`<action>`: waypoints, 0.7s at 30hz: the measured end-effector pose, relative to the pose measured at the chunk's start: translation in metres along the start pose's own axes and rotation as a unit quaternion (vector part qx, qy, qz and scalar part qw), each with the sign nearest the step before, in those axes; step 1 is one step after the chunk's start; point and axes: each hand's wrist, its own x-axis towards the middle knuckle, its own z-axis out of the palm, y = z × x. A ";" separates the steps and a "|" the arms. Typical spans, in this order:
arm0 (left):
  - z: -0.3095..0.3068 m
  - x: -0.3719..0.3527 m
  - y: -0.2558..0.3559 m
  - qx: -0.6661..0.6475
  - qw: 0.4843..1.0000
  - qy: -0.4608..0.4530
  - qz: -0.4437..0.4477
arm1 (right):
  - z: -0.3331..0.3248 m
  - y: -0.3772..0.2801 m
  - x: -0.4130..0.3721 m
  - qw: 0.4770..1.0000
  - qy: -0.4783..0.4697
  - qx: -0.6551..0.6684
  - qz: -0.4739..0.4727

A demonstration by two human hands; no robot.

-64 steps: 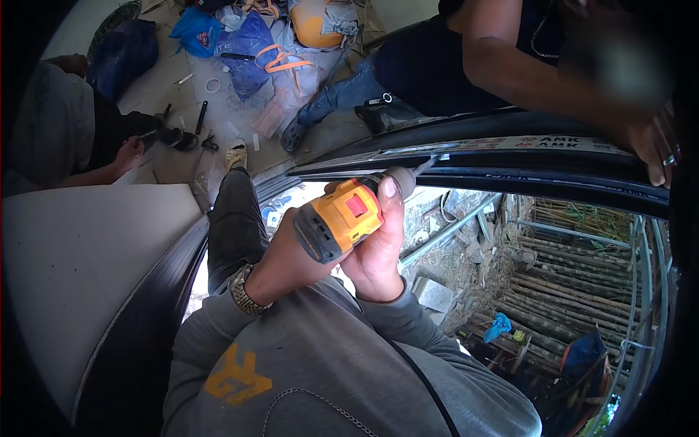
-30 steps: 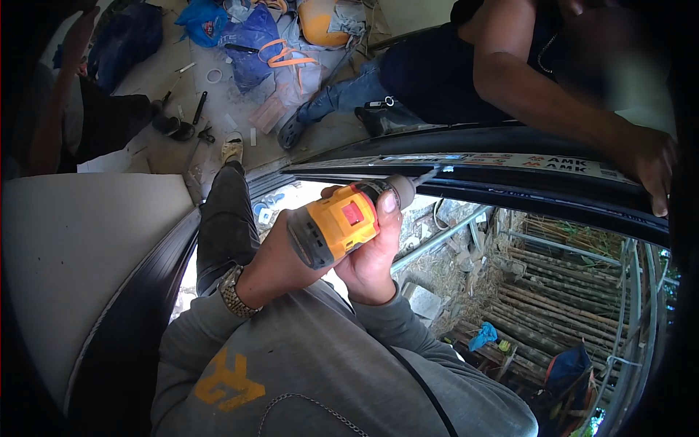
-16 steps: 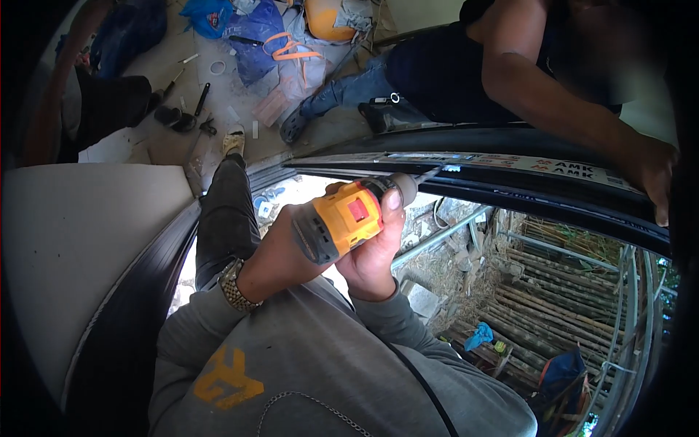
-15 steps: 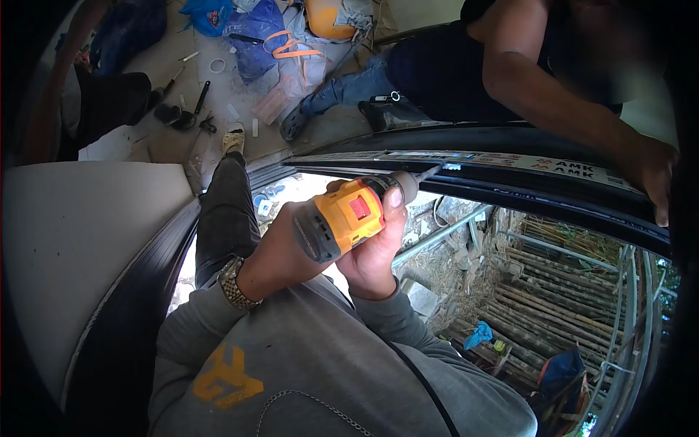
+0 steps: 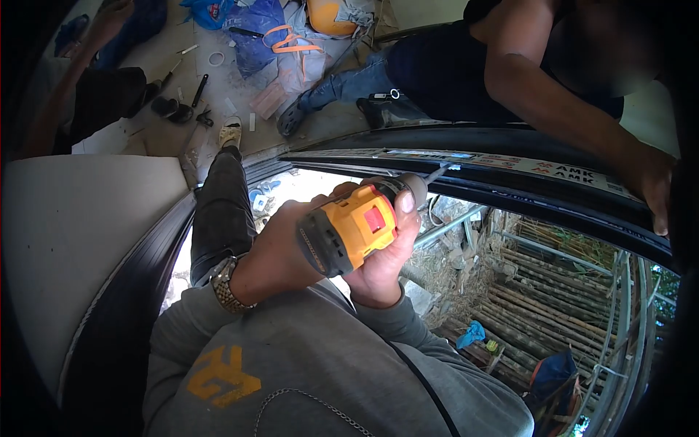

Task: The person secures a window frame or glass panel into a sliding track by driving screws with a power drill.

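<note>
Both my hands grip a yellow and black cordless drill (image 5: 349, 229). My left hand (image 5: 280, 251), with a metal watch at the wrist, wraps the drill's rear body. My right hand (image 5: 382, 258) supports the drill from below, thumb lying along the chuck. The drill bit (image 5: 435, 173) points up and right and its tip meets the black window frame rail (image 5: 510, 182), just below a white printed label strip (image 5: 539, 167).
A co-worker in a dark shirt leans over the rail; that person's hand (image 5: 652, 189) rests on it at right. Another person sits at far left (image 5: 65, 102). Tools, blue bags (image 5: 255, 36) and a yellow helmet litter the floor. Bamboo scaffolding (image 5: 553, 291) lies outside below.
The drill and both hands have shifted slightly right and down in view while the bit stays at the rail. The person at far left has raised an arm.
</note>
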 end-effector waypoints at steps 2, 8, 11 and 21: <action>0.003 -0.002 -0.003 0.013 1.000 -0.006 0.004 | 0.002 -0.001 0.001 1.000 -0.004 -0.029 0.000; -0.001 0.000 0.003 -0.006 1.000 0.011 -0.024 | -0.002 0.005 0.004 1.000 0.008 0.010 0.022; -0.003 0.001 -0.001 0.031 0.999 -0.005 0.004 | 0.004 0.002 0.001 0.999 0.009 -0.040 0.007; -0.010 0.010 0.017 0.092 0.995 -0.033 -0.010 | 0.020 -0.007 -0.001 1.000 0.026 -0.002 -0.007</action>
